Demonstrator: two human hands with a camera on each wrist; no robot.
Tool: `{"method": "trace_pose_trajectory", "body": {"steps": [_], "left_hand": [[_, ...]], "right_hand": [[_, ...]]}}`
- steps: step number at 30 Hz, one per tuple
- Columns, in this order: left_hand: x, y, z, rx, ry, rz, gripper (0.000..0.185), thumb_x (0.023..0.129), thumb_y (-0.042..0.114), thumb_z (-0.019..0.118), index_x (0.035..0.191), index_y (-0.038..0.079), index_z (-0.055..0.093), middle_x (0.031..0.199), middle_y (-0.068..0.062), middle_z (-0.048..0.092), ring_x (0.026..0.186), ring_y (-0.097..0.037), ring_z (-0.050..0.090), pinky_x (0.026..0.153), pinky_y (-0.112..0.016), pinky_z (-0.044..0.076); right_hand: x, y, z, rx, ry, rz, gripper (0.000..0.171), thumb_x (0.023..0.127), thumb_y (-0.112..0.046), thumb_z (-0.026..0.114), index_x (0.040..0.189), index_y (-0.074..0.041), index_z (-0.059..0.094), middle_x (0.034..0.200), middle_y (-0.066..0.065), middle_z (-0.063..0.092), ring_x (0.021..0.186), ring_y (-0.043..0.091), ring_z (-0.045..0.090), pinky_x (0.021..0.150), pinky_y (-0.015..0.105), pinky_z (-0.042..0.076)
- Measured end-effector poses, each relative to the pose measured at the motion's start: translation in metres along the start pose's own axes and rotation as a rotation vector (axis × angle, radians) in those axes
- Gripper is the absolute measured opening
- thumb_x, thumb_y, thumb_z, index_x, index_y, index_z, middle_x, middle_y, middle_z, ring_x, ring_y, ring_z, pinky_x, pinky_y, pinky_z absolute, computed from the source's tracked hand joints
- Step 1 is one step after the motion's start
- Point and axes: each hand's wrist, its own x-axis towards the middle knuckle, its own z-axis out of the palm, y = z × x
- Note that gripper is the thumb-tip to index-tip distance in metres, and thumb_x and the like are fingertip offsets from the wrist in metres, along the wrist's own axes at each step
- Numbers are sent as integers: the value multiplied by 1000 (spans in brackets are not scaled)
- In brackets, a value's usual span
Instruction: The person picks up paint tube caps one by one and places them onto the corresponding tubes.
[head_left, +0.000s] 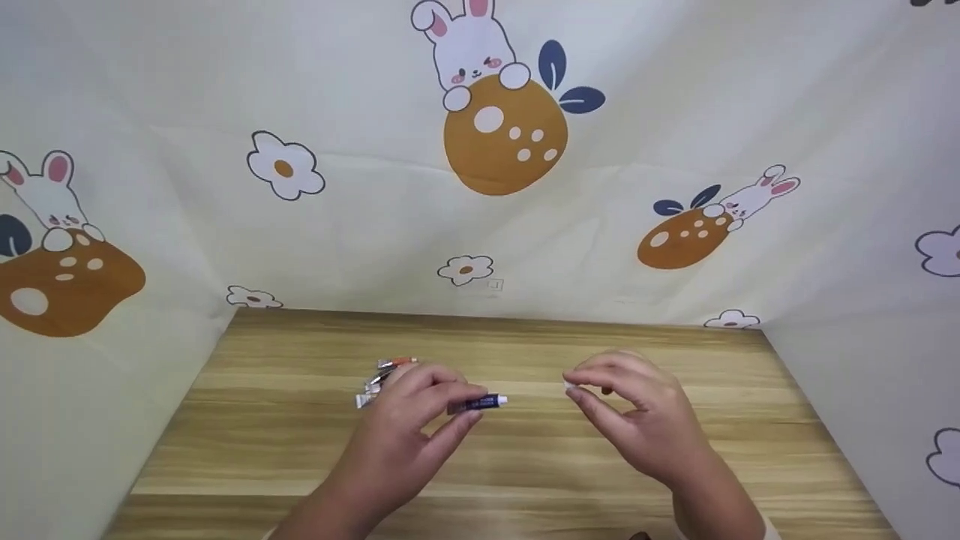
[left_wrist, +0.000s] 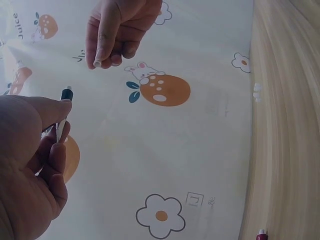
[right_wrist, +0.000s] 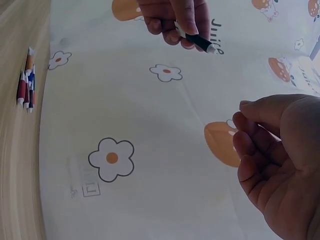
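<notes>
My left hand (head_left: 401, 431) pinches a small dark blue paint tube (head_left: 486, 402) between thumb and fingers. Its white tip points right, toward the other hand. Across a gap, my right hand (head_left: 651, 416) holds a tiny white cap (head_left: 568, 385) between thumb and fingertips; the left wrist view shows the cap (left_wrist: 97, 64) at those fingertips as well. In the right wrist view the fingers conceal it. Both hands are raised, with the tube (right_wrist: 202, 43) apart from the cap.
Several paint tubes (right_wrist: 26, 85) lie together on the wooden table (head_left: 525, 480), partly behind my left hand in the head view. Small white pieces (left_wrist: 257, 92) rest on the table near the cloth. Printed cloth walls (head_left: 360, 225) enclose the back and sides.
</notes>
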Motion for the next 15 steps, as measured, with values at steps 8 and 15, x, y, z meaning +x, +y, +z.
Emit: {"method": "trace_pose_trajectory", "body": {"steps": [8,15], "left_hand": [[-1,2,2,-9,-9,17,24,92,22,86,113,31,81,108,21,69,101,-1,61,86,-26,53],[0,1,1,24,-29,33,20,93,26,85,112,31,81,108,20,69,103,-1,60,88,-23,52]], "right_hand": [[-4,-3,4,55,2,-39,41,77,8,88,109,-17,83,100,1,79,89,11,70,77,17,52],[0,-7,5,80,-18,-51,40,79,6,89,110,-18,82,101,-1,79,89,10,70,77,17,55]]}}
